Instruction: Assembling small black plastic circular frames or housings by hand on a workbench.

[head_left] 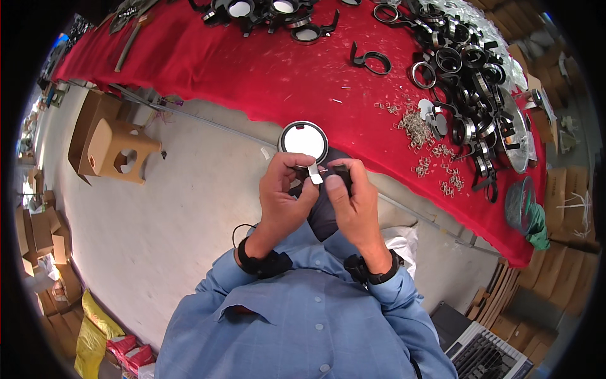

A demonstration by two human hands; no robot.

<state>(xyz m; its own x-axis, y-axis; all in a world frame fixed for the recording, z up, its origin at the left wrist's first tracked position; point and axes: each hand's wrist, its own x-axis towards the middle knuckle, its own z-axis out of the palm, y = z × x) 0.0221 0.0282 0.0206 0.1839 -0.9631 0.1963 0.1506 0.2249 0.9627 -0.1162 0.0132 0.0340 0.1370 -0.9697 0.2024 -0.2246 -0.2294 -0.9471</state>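
Just above my lap, a round black-rimmed piece with a bright white disc [302, 140] sits at the table's near edge, beyond my fingertips. My left hand [283, 197] is closed in a pinch on a small silvery-white metal clip [315, 173] at the near side of that round piece. Close beside it, my right hand [356, 205] is closed, its thumb and forefinger around a small black part [341, 169]. A thin pin-like bit [323, 170] shows between the two hands. How these parts join is partly hidden by the fingers.
A red cloth [252, 76] covers the table ahead. Many black rings with handles [464, 82] pile up at right, beside small metal clips [416, 129] and a loose ring [377, 62]. A hammer-like tool [130, 44] lies far left. A tan stool [120, 148] stands on the floor.
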